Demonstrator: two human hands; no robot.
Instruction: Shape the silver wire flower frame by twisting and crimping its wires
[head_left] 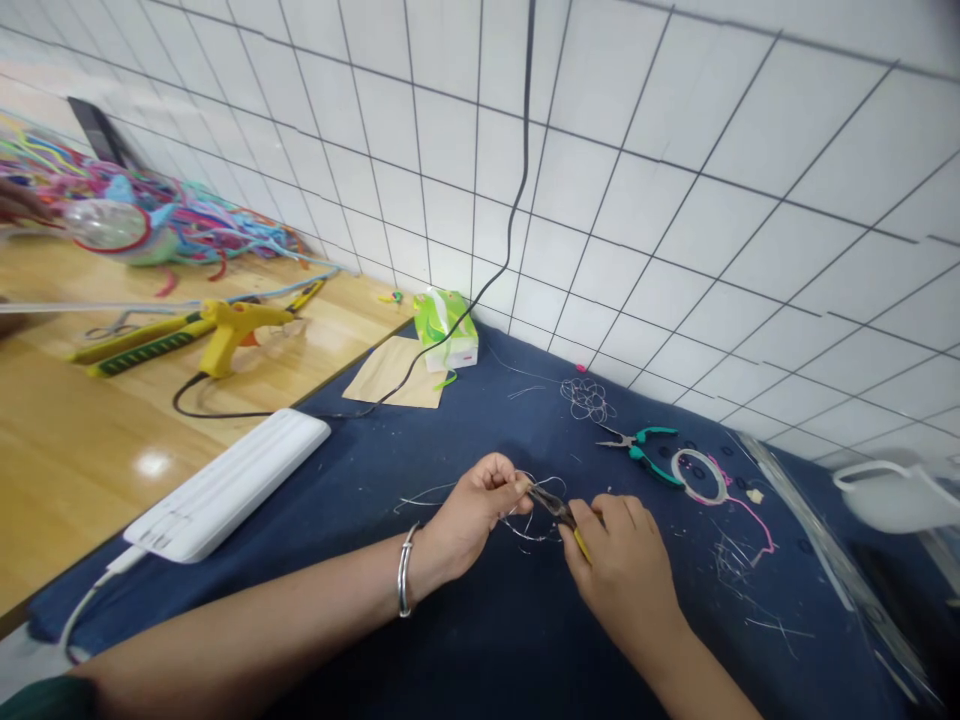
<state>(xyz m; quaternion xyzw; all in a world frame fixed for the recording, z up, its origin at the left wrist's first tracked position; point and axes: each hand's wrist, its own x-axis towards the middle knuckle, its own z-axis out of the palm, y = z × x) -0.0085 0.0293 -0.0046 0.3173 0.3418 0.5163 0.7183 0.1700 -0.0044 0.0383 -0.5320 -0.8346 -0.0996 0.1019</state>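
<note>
Thumb and fingers of my left hand (487, 505) pinch a piece of thin silvery wire (534, 535), bent into loops. My right hand (619, 560) is wrapped round the yellow handles of a pair of pliers (553, 503). The jaws of the pliers meet the wire close to my left fingertips; whether they are clamped on it I cannot make out. Loose wire ends stick out to the left behind my left hand. Beyond my hands a looped wire flower shape (587, 400) lies on the dark blue cloth (450, 660).
Teal-handled pliers (637, 443), a ring-shaped coil (699, 475) and wire scraps (739, 565) lie right. A white power bank (229, 485), brown paper (397, 372) and tissue pack (448, 330) stand left. A yellow glue gun (236, 330) lies on the wooden table, its black cord crossing. Another person's hand (22, 200) is far left.
</note>
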